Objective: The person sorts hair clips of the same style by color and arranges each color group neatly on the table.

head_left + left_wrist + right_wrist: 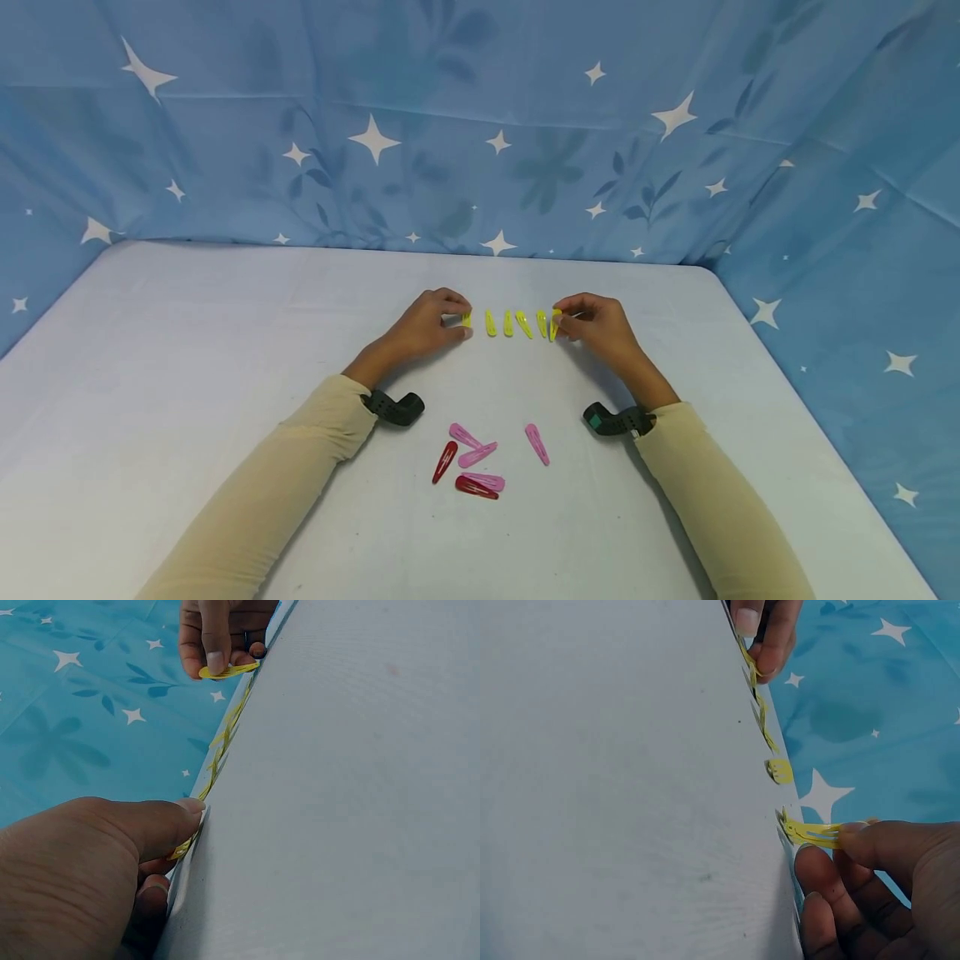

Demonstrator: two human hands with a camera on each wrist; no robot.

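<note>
Yellow snap hair clips [507, 323] lie in a row across the far part of the table, several of them between the two hands. My left hand [431, 322] is at the left end, its thumb and fingers pinching a yellow hair clip [182, 849] that they partly cover. At the right end my right hand [600, 327] pinches another yellow hair clip [814, 832] by one end between thumb and finger. In the right wrist view this clip's other end tilts down close to the tabletop; whether it touches is hard to tell.
Nearer the body, pink hair clips [537, 444] and two red hair clips [445, 462] lie loosely, some overlapping. The white tabletop [225, 333] ends at a blue star-patterned curtain [450, 167] behind. Each wrist wears a black camera mount [393, 408].
</note>
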